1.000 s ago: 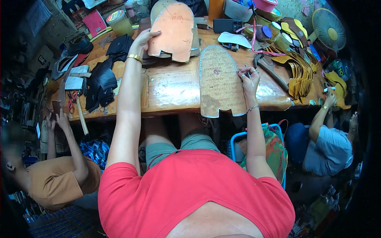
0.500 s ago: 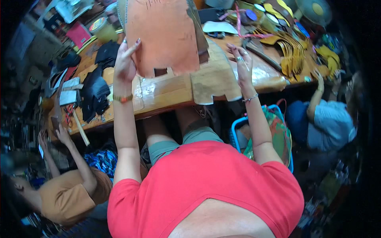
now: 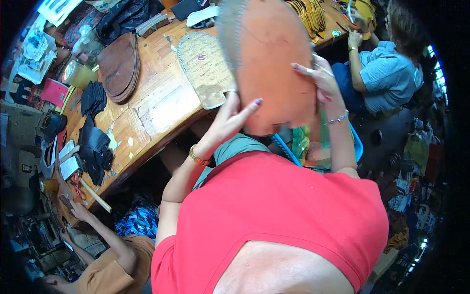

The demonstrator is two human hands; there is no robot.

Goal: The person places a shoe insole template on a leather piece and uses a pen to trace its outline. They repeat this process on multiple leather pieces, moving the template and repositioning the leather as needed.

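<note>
A tan-orange leather piece with a rounded outline and a notched lower end is held up in front of me, over the table's front edge. My left hand grips its lower left edge, the thumb lying on the face. At the right edge my right hand is closed on it, fingers partly behind. A darker layer with a dotted rim shows along the left side; whether it is a separate piece I cannot tell. Beside it on the table lies a pale, written-on pattern piece with a dotted edge.
Brown leather pieces lie stacked on the wooden table, with black scraps to their left. A blue basket stands below right. One co-worker sits at the right, another at the lower left. Yellow strips lie at the back.
The leather piece has come nearer and to the right. My right hand, free with fingers apart before, now grips its right edge. The view has turned, showing the brown stack and pattern piece.
</note>
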